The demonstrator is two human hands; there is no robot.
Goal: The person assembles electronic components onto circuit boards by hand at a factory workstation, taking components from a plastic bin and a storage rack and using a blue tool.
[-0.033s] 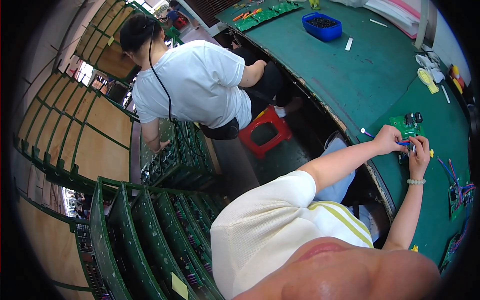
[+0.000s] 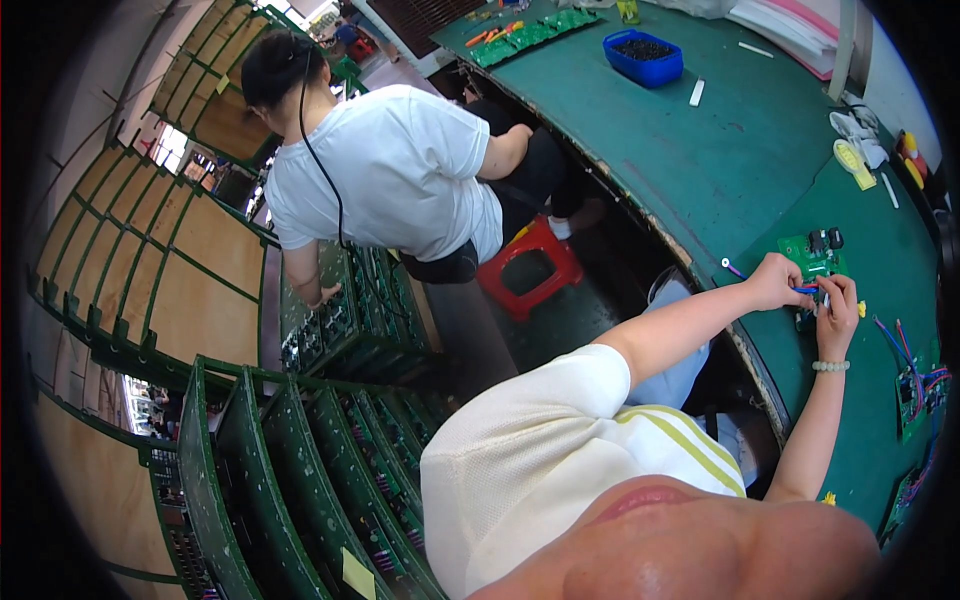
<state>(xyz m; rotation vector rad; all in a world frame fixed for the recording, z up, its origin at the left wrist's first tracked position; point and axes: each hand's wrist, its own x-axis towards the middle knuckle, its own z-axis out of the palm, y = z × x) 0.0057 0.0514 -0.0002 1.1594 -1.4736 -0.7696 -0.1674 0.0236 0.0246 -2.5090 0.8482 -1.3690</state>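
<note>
A green circuit board [image 2: 823, 262] with black components lies on the green bench at the right, just beyond my hands. My left hand [image 2: 775, 284] is closed in a pinch on blue and red wires [image 2: 803, 290] at the board's near edge. My right hand [image 2: 838, 308], with a beaded bracelet at the wrist, pinches at the same wires from the other side. Its fingertips hide what exactly lies between them. A wire with a round white end [image 2: 732, 267] sticks out to the left of my left hand.
More wired boards [image 2: 915, 395] lie to the right. A blue tub [image 2: 643, 58] of small black parts stands on the far bench [image 2: 740, 140]. At the left are a seated co-worker [image 2: 390, 170], a red stool [image 2: 530, 270] and green racks [image 2: 290, 470] holding boards.
</note>
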